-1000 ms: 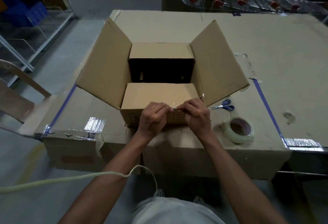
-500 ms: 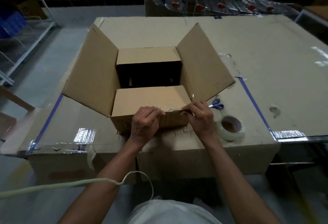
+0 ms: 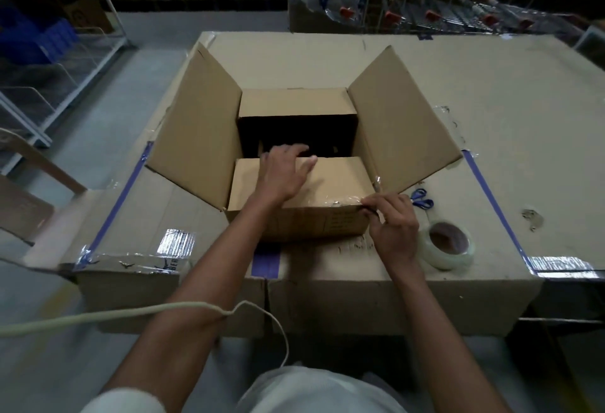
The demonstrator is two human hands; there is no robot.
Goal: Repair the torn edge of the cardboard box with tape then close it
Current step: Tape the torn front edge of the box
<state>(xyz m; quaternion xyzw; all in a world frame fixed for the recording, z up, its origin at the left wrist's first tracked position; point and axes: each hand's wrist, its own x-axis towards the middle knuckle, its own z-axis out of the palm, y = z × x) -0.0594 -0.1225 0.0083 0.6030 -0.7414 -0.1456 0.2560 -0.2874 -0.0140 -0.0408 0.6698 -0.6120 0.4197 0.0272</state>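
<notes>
An open cardboard box (image 3: pixel 196 124) stands on the table with its left and right flaps spread outward and its near and far flaps folded in. Clear tape (image 3: pixel 340 201) shines along the near flap's front edge at the right. My left hand (image 3: pixel 284 170) lies flat on the near flap, fingers spread and reaching its inner edge. My right hand (image 3: pixel 393 226) pinches the box's near right corner where the tape ends. A roll of clear tape (image 3: pixel 448 245) lies just right of that hand. Blue-handled scissors (image 3: pixel 422 200) lie behind the roll.
The table (image 3: pixel 523 111) is covered in cardboard with blue tape lines. A white cord (image 3: pixel 131 312) runs across my left forearm. A wooden chair (image 3: pixel 29 180) stands at the left, a wire rack behind it. Shopping trolleys (image 3: pixel 458 16) line the back.
My left hand has left the front edge and moved up onto the near flap, fingers spread. My right hand slid right along the taped edge to the box's corner.
</notes>
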